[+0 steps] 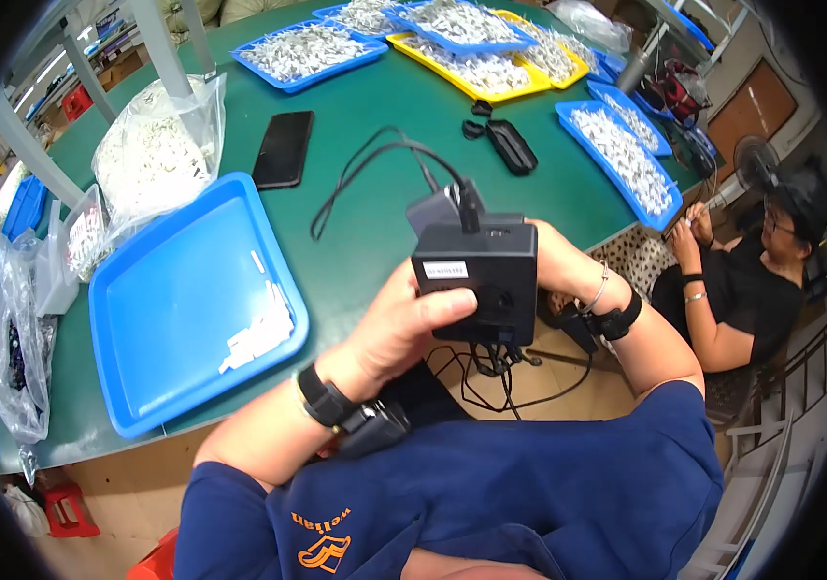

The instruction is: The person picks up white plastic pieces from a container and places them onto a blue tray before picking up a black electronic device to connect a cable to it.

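Note:
In front of my chest, my left hand (413, 307) is closed around the left side of a black box-shaped device (505, 290), with the thumb across its face. My right hand (556, 259) is at the device's right side; its fingers are hidden behind the box. A black cable (469, 205) plugs into the top and loops over the table. Just behind the box is a smaller dark grey block (433, 210), partly covered. More black cables (491, 362) hang from the underside.
On the green table (356, 232) are a blue tray (157, 319) with white strips, a black phone (283, 150), a black case (511, 147) and a bag of white pieces (157, 155). Filled blue and yellow trays (491, 95) line the far side. At right sits another person (742, 280).

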`<action>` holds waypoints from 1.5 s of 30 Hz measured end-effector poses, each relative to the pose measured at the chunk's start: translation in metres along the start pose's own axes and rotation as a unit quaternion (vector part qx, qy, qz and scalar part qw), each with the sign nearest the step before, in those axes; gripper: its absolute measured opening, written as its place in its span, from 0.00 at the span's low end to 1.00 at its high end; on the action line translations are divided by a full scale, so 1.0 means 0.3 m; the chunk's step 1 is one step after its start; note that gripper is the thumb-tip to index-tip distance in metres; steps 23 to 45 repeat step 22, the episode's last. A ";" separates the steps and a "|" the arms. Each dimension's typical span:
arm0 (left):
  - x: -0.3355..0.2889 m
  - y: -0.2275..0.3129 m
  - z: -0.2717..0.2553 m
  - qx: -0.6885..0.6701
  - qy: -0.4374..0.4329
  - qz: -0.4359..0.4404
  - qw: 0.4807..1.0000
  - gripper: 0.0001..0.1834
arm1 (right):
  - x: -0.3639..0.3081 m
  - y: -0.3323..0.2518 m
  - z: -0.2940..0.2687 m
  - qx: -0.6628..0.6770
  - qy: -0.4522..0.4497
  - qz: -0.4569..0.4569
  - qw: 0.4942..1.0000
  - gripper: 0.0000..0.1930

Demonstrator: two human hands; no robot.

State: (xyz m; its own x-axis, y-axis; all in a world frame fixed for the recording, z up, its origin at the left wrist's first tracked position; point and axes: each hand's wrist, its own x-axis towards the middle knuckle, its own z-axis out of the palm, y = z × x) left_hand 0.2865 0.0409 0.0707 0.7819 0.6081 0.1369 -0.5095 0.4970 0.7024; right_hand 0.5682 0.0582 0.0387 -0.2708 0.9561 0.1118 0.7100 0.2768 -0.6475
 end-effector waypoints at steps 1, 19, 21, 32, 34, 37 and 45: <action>0.002 -0.010 -0.019 -0.013 0.016 0.010 1.000 0.35 | 0.018 -0.011 -0.008 -0.013 -0.031 0.027 0.999 0.09; 0.016 0.075 -0.072 -0.209 0.097 -0.124 0.965 0.40 | 0.090 -0.144 -0.053 -0.107 -0.170 0.131 0.971 0.16; 0.003 0.081 -0.063 -0.214 0.093 -0.118 0.965 0.41 | 0.093 -0.157 -0.047 -0.104 -0.169 0.134 0.971 0.17; 0.007 0.078 -0.061 -0.223 0.088 -0.112 0.964 0.41 | 0.092 -0.153 -0.048 -0.103 -0.171 0.140 0.970 0.17; 0.007 0.078 -0.061 -0.223 0.088 -0.112 0.964 0.41 | 0.092 -0.153 -0.048 -0.103 -0.171 0.140 0.970 0.17; 0.007 0.078 -0.061 -0.223 0.088 -0.112 0.964 0.41 | 0.092 -0.153 -0.048 -0.103 -0.171 0.140 0.970 0.17; 0.007 0.078 -0.061 -0.223 0.088 -0.112 0.964 0.41 | 0.092 -0.153 -0.048 -0.103 -0.171 0.140 0.970 0.17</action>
